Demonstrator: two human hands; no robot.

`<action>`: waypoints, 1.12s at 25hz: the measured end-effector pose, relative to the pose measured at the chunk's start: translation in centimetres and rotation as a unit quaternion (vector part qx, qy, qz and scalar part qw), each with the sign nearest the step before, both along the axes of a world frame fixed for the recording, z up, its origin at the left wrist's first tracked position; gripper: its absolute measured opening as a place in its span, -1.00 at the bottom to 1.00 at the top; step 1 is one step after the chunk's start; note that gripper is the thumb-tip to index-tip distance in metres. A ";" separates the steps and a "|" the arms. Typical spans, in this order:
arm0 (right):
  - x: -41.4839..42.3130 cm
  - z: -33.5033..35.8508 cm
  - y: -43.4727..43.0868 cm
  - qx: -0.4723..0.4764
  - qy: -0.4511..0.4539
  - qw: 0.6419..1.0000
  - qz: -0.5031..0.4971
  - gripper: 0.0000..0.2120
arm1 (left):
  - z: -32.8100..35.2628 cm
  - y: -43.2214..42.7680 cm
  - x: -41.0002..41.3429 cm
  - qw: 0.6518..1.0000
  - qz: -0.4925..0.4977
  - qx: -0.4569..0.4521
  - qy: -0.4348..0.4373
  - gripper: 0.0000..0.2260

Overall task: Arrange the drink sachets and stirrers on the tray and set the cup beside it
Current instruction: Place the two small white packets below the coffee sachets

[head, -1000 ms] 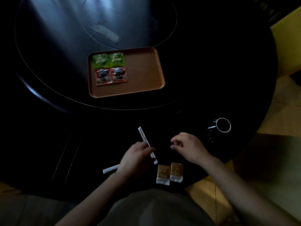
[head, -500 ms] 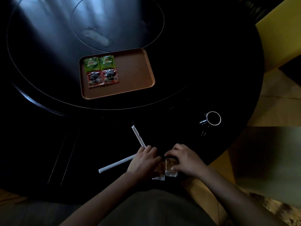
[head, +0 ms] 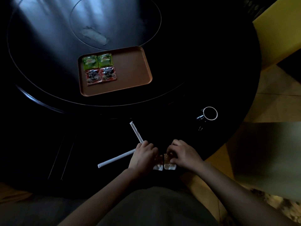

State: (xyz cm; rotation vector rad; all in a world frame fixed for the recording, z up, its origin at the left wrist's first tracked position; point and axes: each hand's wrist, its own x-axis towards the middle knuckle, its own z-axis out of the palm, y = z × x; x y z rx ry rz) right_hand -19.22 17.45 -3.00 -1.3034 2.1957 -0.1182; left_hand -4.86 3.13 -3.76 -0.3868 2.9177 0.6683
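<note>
Both hands, left point(head: 143, 158) and right point(head: 184, 154), curled fingertips-down onto two brown-and-white drink sachets point(head: 169, 163) at near edge of dark round bench point(head: 203, 62); actual pinch unclear.

Both hands point(head: 164, 158) cover most of the brown sachets point(head: 169, 166)

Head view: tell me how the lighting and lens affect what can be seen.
Head view: dim overall, daylight glare streaks the black table top left; the tray and its sachets read clearly; the cup shows mostly as a pale rim; both hands sit in shadow; wide-angle lens bends the table edge.
</note>
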 end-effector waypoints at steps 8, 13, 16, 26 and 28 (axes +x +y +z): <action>-0.2 0.2 -0.1 0.020 -0.039 0.999 -0.027 -0.60 | 2.3 -1.3 0.2 0.901 0.309 0.303 0.002 -0.73; -0.4 0.7 -0.6 -0.008 -0.019 0.999 -0.043 -0.77 | 3.4 -2.4 1.0 0.832 0.394 0.389 0.029 -0.76; -0.9 1.2 -1.0 -0.027 -0.028 0.996 -0.079 -0.79 | 3.8 -3.0 1.4 0.811 0.426 0.398 0.036 -0.84; -2.2 3.4 -3.2 -0.089 -0.130 0.961 -0.228 -0.84 | 4.6 -5.2 1.4 0.757 0.480 0.433 0.094 -0.95; -2.4 4.0 -3.9 -0.109 -0.140 0.951 -0.253 -0.85 | 4.9 -5.7 1.2 0.742 0.492 0.443 0.104 -0.94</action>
